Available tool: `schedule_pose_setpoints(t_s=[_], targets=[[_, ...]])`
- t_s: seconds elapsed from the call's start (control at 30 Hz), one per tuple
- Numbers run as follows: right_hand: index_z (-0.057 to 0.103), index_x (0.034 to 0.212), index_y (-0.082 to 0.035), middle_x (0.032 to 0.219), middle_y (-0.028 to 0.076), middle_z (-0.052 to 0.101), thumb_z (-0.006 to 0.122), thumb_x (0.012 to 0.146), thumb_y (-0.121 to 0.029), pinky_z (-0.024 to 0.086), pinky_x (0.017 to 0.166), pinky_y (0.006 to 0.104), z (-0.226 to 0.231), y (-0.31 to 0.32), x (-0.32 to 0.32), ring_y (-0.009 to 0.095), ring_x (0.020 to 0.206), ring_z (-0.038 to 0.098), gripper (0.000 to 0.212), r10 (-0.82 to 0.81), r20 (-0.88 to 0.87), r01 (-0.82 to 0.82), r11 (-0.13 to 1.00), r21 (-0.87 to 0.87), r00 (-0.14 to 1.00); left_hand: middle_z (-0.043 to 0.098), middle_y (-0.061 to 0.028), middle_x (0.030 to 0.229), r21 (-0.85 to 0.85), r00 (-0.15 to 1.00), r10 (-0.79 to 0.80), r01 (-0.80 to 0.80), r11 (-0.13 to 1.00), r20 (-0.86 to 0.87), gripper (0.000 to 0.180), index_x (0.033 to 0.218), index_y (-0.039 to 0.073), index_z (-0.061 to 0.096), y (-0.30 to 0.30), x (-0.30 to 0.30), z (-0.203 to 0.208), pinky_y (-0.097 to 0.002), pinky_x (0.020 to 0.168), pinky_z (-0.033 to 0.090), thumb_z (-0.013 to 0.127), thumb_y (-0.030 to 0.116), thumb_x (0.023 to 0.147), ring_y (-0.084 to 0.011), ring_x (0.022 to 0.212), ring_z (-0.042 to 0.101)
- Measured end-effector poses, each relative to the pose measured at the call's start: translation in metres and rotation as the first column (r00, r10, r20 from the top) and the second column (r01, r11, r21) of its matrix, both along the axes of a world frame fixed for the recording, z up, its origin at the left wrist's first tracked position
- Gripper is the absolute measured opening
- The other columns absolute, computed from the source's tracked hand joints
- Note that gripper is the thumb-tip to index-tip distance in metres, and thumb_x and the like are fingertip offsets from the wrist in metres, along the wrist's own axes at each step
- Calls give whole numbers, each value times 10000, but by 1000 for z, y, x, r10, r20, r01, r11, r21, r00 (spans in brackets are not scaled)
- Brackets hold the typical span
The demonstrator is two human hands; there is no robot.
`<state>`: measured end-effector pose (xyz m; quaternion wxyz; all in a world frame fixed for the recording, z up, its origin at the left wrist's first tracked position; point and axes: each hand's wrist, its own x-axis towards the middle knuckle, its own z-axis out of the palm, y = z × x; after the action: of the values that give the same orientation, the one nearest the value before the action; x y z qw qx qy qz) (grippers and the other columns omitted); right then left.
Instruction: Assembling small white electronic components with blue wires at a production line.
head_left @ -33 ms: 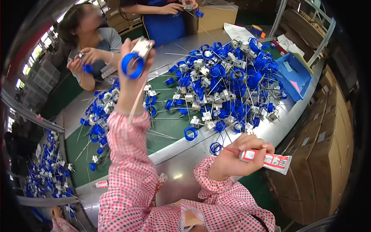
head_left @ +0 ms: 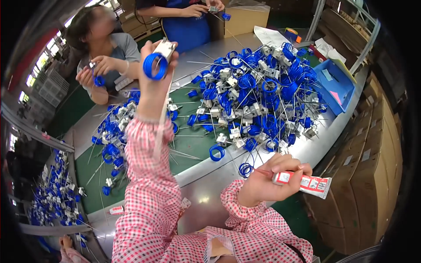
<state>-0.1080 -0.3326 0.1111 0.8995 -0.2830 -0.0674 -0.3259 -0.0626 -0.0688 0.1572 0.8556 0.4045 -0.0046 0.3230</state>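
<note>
My left hand (head_left: 152, 89) is raised and closed around a capillary thermostat (head_left: 165, 47), a small whitish block with a blue coil (head_left: 155, 66) facing me. Its thin pale rod hangs past my wrist, slightly blurred. At the lower right, my right hand (head_left: 271, 184) grips a red-and-white squeeze tube (head_left: 312, 184), with its flat end to the right. The red nozzle (head_left: 264, 172) points left, near the blue coil of another thermostat (head_left: 245, 169) at the table's front edge. Nothing in my left hand touches the tube.
A big heap of thermostats (head_left: 258, 94) covers the table's middle, with a smaller pile (head_left: 114, 127) at left. A blue tray (head_left: 335, 85) stands at right beside cardboard boxes (head_left: 359, 175). Another small tube (head_left: 116, 210) lies front left. Two co-workers across hold similar parts.
My left hand has moved slightly up and to the right with the thermostat. My right hand and the tube stay almost where they were.
</note>
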Motion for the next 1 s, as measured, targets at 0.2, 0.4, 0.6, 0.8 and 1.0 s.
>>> schedule_pose_setpoints(t_s=[0.2, 0.4, 0.6, 0.8, 1.0], targets=[[364, 870, -60, 479, 28, 370, 374, 831, -152, 216, 391, 210, -9, 0, 19, 79, 414, 280, 100, -17, -34, 17, 1000, 21, 999, 596, -148, 845, -16, 995, 47, -49, 999, -92, 334, 911, 15, 539, 37, 122, -67, -286, 531, 461, 420, 319, 842, -233, 660, 563], [363, 859, -63, 485, 28, 378, 375, 832, -148, 215, 398, 211, -19, -1, 30, 78, 415, 281, 90, 25, -119, -24, 1000, 8, 993, 533, -191, 1003, 985, 724, 687, 158, -68, -69, 305, 975, 25, 484, 5, 179, -199, -486, 736, 427, 313, 252, 866, -374, 907, 510], [356, 808, -64, 474, 31, 385, 375, 824, -131, 217, 400, 208, -17, -2, 26, 80, 410, 295, 71, 5, -103, -7, 1000, -19, 995, 430, -234, 1191, 813, 610, 704, 577, -80, -363, 460, 1174, 67, 449, -3, 138, -139, -455, 899, 366, 441, 336, 802, -399, 1123, 377], [339, 849, -53, 473, 22, 376, 379, 827, -171, 207, 365, 201, -11, 1, 11, 81, 385, 291, 126, 49, -27, -52, 993, -105, 998, 592, -193, 905, 843, 819, 567, 367, -393, -92, 329, 907, 34, 612, 32, 36, -14, -392, 770, 448, 428, 284, 799, -331, 839, 574], [331, 755, -35, 498, 27, 387, 430, 811, -169, 145, 361, 194, -9, 3, 3, 85, 387, 271, 175, 39, 81, -31, 996, -89, 996, 598, -135, 746, 879, 642, 766, 351, -324, 26, 247, 914, 1, 546, 77, -115, 57, -358, 630, 442, 485, 227, 834, -282, 707, 574]])
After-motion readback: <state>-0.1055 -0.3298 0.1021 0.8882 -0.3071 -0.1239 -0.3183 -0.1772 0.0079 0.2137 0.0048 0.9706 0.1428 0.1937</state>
